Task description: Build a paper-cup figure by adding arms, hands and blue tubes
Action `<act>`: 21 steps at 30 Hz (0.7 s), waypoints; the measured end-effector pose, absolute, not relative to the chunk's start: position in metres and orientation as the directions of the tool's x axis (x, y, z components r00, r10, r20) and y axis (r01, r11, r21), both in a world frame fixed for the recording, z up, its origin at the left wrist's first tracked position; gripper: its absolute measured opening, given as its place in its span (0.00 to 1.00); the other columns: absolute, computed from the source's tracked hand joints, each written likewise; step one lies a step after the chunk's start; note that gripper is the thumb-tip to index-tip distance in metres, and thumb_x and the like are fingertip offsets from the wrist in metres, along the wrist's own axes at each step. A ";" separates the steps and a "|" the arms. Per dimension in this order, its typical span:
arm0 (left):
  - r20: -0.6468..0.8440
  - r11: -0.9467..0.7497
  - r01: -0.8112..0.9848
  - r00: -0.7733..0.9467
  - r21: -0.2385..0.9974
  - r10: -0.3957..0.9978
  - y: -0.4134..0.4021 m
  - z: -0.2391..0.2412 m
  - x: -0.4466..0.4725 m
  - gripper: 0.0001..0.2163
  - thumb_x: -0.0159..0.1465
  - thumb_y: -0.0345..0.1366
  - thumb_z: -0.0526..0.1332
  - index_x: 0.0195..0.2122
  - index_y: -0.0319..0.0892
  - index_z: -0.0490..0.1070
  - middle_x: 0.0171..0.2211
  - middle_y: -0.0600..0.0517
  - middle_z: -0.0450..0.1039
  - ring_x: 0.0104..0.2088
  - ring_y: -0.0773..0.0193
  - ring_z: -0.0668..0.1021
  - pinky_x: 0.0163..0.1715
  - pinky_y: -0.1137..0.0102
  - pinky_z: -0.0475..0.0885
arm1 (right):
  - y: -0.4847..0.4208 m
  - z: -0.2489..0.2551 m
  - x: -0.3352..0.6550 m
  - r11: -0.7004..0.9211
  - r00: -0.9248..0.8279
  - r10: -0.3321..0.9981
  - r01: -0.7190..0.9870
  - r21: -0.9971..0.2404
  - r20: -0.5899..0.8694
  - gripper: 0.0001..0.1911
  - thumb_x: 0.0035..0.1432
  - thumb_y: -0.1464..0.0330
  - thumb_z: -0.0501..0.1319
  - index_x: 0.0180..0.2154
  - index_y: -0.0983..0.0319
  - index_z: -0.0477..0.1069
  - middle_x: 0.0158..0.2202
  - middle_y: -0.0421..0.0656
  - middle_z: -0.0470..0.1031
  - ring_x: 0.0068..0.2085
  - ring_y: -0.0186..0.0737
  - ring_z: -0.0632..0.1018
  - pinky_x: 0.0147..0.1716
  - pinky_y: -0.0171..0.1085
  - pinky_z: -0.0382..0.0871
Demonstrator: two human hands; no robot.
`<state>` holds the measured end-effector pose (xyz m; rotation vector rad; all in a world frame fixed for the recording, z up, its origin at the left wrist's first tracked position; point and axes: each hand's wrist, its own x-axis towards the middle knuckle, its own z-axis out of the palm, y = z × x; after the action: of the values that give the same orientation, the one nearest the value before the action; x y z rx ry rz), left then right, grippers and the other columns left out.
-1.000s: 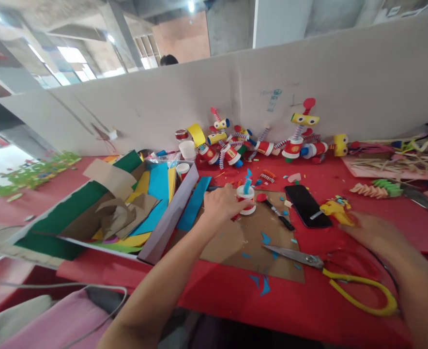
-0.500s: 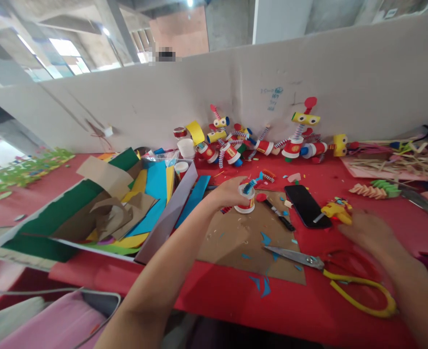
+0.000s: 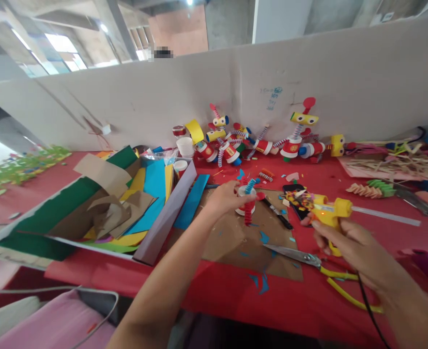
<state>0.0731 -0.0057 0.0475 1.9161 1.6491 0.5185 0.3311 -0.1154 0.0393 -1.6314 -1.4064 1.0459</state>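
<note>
My left hand [image 3: 225, 198] is closed around a red and white paper cup [image 3: 242, 211] above the brown cardboard sheet. A blue folded paper spring [image 3: 250, 185] rises from the cup, and a red paper spring [image 3: 248, 213] hangs down its front. Over to the right, my right hand [image 3: 348, 245] grips a yellow hot glue gun [image 3: 330, 213], its nozzle pointing left and a clear glue stick [image 3: 388, 215] sticking out behind. Partly under the glue gun lies a black phone [image 3: 294, 188]. Large scissors [image 3: 301, 254] with yellow handles rest below my right hand.
Finished paper-cup figures [image 3: 294, 145] line the grey partition [image 3: 145, 106]. A box [image 3: 165, 213] of coloured paper stands at the left. A black marker [image 3: 279, 215] and blue scraps lie on the cardboard sheet [image 3: 221, 242]. Thin wooden sticks [image 3: 391, 165] are piled at the right.
My right hand has lifted the glue gun off the table and turned its nozzle leftward. My left hand has turned the cup, bringing the red spring to the front.
</note>
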 end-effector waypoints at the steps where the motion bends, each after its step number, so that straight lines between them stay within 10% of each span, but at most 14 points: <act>1: -0.026 -0.107 0.712 0.173 0.694 0.985 -0.006 0.044 0.070 0.23 0.58 0.49 0.62 0.50 0.40 0.72 0.44 0.44 0.78 0.42 0.55 0.79 0.41 0.66 0.72 | -0.116 0.041 0.325 -0.110 0.026 0.994 0.414 -0.904 -0.109 0.24 0.54 0.48 0.58 0.20 0.60 0.66 0.17 0.40 0.67 0.20 0.33 0.68 0.20 0.34 0.64; 7: 0.203 -0.283 0.473 0.214 0.834 0.955 -0.005 0.013 0.064 0.15 0.61 0.26 0.59 0.49 0.40 0.74 0.49 0.45 0.77 0.44 0.61 0.79 0.45 0.68 0.73 | -0.104 0.045 0.301 0.058 -0.109 0.994 0.419 -0.906 0.013 0.31 0.50 0.38 0.55 0.20 0.59 0.65 0.15 0.37 0.63 0.16 0.32 0.63 0.14 0.33 0.59; 14: 0.397 -0.438 0.417 0.186 0.796 0.899 0.004 0.009 0.066 0.16 0.63 0.23 0.55 0.47 0.40 0.77 0.46 0.44 0.78 0.47 0.60 0.78 0.49 0.64 0.72 | -0.093 0.017 0.292 0.124 -0.136 0.989 0.507 -0.853 0.063 0.28 0.55 0.42 0.54 0.28 0.60 0.72 0.18 0.37 0.64 0.19 0.34 0.66 0.17 0.34 0.64; 21: 0.283 -0.361 0.225 0.314 0.905 0.906 0.037 0.019 0.075 0.15 0.65 0.28 0.56 0.51 0.36 0.74 0.48 0.41 0.78 0.47 0.58 0.79 0.48 0.64 0.73 | -0.085 0.012 0.286 0.259 -0.118 0.960 0.712 -0.653 0.252 0.32 0.54 0.39 0.52 0.33 0.60 0.75 0.22 0.44 0.75 0.24 0.43 0.75 0.24 0.39 0.70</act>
<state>0.0753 0.0373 0.0187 1.7867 1.0142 1.0806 0.2858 -0.0848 0.0119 -1.5153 -1.8943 0.4980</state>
